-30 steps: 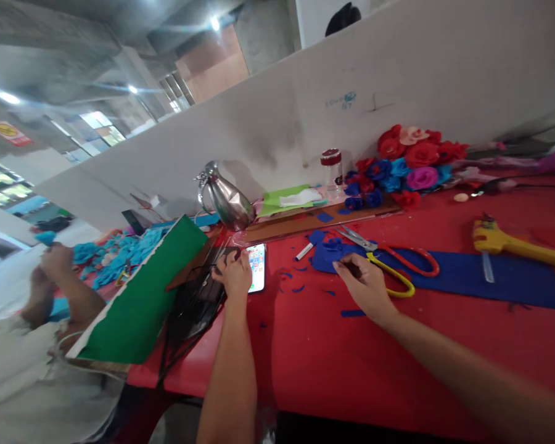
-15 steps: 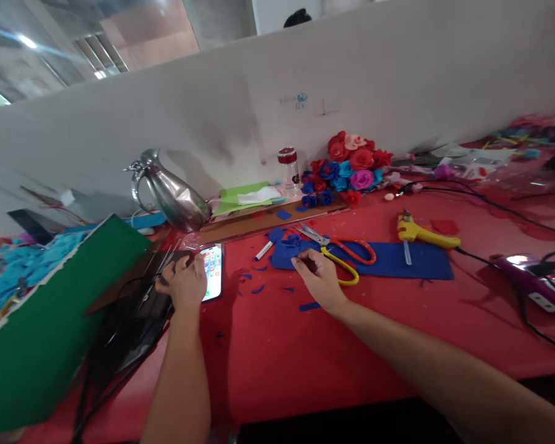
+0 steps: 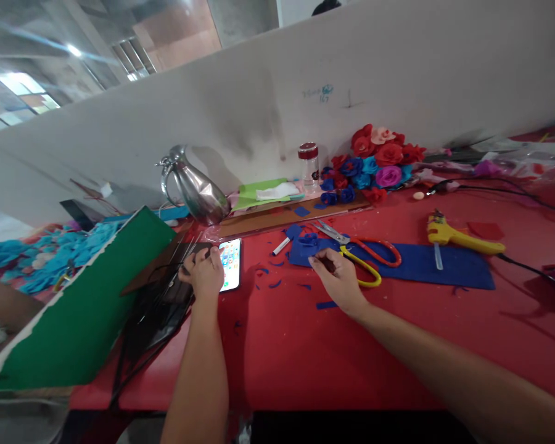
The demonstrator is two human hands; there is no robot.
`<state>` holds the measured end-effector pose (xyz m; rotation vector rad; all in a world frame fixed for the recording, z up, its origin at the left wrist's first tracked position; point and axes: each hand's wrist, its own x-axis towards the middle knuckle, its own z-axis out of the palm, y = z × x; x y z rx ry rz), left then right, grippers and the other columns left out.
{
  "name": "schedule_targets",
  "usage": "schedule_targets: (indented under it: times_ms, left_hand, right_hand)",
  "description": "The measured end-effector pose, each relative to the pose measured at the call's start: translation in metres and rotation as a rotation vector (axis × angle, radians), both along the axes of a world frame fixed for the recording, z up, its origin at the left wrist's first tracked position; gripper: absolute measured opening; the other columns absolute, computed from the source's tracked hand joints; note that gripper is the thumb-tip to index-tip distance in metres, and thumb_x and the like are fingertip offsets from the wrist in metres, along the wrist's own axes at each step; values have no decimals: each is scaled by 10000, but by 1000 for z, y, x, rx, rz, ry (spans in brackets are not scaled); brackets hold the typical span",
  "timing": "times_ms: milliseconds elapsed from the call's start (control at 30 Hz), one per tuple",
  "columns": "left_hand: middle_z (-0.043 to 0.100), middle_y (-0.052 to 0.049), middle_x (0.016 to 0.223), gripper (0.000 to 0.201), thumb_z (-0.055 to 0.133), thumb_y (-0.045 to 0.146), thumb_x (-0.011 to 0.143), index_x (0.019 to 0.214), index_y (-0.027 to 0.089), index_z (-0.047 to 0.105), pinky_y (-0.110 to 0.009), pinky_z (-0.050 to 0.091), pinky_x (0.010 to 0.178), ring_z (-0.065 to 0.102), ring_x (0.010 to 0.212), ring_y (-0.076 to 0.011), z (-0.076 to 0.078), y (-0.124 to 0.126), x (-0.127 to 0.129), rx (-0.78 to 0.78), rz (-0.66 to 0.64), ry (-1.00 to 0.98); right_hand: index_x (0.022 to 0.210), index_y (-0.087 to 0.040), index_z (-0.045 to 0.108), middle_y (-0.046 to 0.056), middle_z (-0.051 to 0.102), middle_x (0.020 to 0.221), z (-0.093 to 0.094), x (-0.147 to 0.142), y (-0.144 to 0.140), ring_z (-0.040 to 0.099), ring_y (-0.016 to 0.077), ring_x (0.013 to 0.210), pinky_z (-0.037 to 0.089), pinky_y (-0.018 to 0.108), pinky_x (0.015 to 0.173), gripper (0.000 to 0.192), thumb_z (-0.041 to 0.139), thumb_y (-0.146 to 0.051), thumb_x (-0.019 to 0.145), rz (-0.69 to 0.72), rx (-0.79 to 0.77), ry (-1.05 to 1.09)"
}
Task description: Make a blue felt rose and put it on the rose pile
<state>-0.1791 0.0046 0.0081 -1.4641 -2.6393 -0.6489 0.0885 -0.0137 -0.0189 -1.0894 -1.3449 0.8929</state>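
Observation:
My left hand rests beside a phone with a lit screen showing app icons. Its fingers are bent and apart, and the thumb side touches or covers the phone's left edge. Over the left end of a long blue sheet, my right hand has its fingers curled in a pinch; whatever lies between them is hidden. Just beyond these fingertips is a small curled blue piece. Scissors with red and yellow handles lie on the sheet, near my right knuckles. A white marker lies left of the sheet.
A yellow glue gun sits on the sheet's right part, its cord trailing right. Behind stand a metal jug, a glass jar and craft flowers. A green board leans at left, near another person's arm. Blue scraps lie about.
The view has turned left, so everything on the table appears further right. Another person's arm has come into view at left. My hands stay near the phone and the blue sheet.

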Motion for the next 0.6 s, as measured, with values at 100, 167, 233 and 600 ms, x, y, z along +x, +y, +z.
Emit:
schedule_targets:
  times_ms: [100, 167, 233, 600]
  left_hand:
    - [572, -41, 1343, 492, 241, 390, 956, 1075, 329, 714, -630, 163, 1075, 320, 1319, -317, -1, -1, 0, -11, -14, 13]
    - [574, -43, 1342, 483, 250, 385, 955, 1077, 327, 714, -628, 163, 1073, 321, 1316, -318, -2, -1, 0, -5, -15, 16]
    - [580, -42, 1336, 474, 261, 379, 954, 1064, 328, 719, -630, 167, 1067, 328, 1309, -320, -3, 0, -1, 9, -16, 18]
    - [600, -87, 1300, 432, 344, 377, 935, 916, 253, 757, -643, 157, 1047, 350, 1292, -349, -8, 1, 0, 47, -30, 51]
  right_hand:
    - [683, -196, 531, -14, 548, 605, 0, -1, 0, 442, 113, 537, 376, 241, 522, 218, 578, -381, 788, -5, 15, 8]
    - [670, -197, 525, -19, 533, 592, 1, -1, 0, 434, 111, 529, 367, 239, 513, 216, 577, -372, 786, -5, 19, 6]
    - [660, -199, 520, -22, 520, 584, 1, -1, 0, 430, 111, 526, 362, 239, 510, 216, 575, -366, 784, -2, 20, 3]
    - [690, -194, 533, -19, 533, 613, -4, -2, -1, 456, 116, 556, 385, 241, 544, 204, 586, -362, 794, 39, -23, 44]
